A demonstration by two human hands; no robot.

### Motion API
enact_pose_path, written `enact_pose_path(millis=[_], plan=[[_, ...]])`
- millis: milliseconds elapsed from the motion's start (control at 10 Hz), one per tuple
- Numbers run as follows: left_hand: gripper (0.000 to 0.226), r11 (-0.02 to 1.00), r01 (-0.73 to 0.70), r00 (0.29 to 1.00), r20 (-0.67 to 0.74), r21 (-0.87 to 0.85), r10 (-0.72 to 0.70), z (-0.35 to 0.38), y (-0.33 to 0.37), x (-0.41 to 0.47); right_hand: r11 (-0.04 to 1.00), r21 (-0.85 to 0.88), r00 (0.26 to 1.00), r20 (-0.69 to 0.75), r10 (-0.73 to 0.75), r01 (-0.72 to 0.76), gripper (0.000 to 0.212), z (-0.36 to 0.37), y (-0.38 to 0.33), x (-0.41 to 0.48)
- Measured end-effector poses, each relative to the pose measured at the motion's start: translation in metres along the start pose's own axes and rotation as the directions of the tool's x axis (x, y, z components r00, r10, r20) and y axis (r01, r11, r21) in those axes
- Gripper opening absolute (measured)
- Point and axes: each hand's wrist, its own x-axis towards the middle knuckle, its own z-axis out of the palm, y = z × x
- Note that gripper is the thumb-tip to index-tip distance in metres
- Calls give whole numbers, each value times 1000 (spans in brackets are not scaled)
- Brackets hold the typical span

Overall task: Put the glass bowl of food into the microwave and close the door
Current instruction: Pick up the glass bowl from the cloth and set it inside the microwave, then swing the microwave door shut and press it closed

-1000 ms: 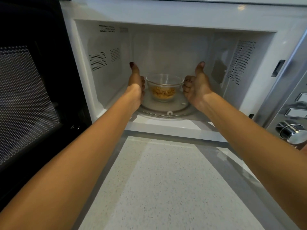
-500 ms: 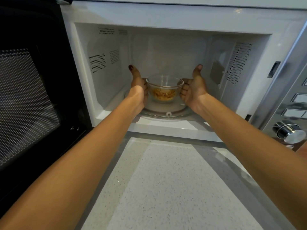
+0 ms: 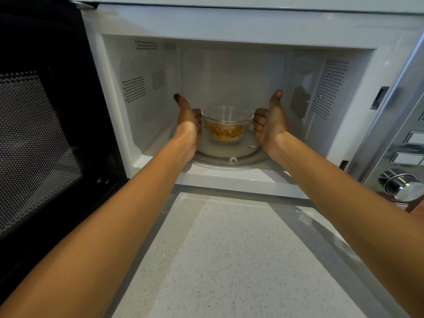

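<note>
Nearest to us, a speckled white counter [image 3: 229, 260] runs up to the front of the microwave [image 3: 229, 24]. 2 bare arms reach over it and into the microwave's open box.

To the left of the microwave's opening, the black door [image 3: 41, 134] stands swung wide open, so there is room for both arms.

Inside the microwave, the glass turntable [image 3: 229, 154] lies flat on the floor. The glass bowl of food [image 3: 226, 123] sits in the middle of it, and it looks set down. That spot is likely picked so the bowl can spin without bumping the walls.

The left hand [image 3: 189, 125] cups the bowl's left side and the right hand [image 3: 269, 125] cups its right side. Both have curled fingers against the glass and thumbs pointing up. 2 hands keep the smooth bowl level so no food spills.

Next, I think, the hands let go and come out, then the door gets pushed shut.
</note>
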Motion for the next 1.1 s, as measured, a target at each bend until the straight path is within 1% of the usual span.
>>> enact_pose_path(millis=[100, 200, 300, 400, 500, 600, 700, 800, 1000, 1100], plan=[[87, 996, -80, 996, 30, 47, 79, -6, -5, -14, 998, -52, 996, -83, -39, 34, 81, -4, -4, -4], [83, 986, -128, 991, -31, 102, 132, -7, -2, -19, 975, -187, 981, -134, -143, 117, 75, -10, -4, -19], [75, 976, -144, 973, -158, 162, 170, -9, -1, -27, 940, -249, 955, -123, -269, 233, 69, -14, 0, -49], [68, 942, -232, 950, -153, 243, 273, -8, -8, -48, 878, -362, 915, -133, -380, 312, 59, -16, -4, -86], [76, 914, -266, 928, -175, 307, 328, -1, -10, -74, 802, -414, 865, -64, -497, 430, 53, -18, -8, -120], [67, 880, -304, 914, -147, 365, 377, 5, -6, -101, 714, -441, 798, 10, -602, 544, 46, -19, -8, -147], [55, 833, -383, 884, -103, 398, 456, 11, -4, -139, 601, -487, 713, 66, -698, 634, 40, -18, -10, -174], [49, 793, -445, 846, -94, 416, 524, 13, -2, -175, 533, -485, 648, 94, -756, 693, 35, -14, -13, -204], [42, 723, -506, 784, -100, 470, 613, 11, 11, -247, 434, -463, 543, 127, -830, 773, 24, -2, -17, -262], [35, 650, -537, 723, -104, 538, 683, 7, 19, -280, 408, -428, 505, 137, -852, 806, 22, 8, -19, -288]])
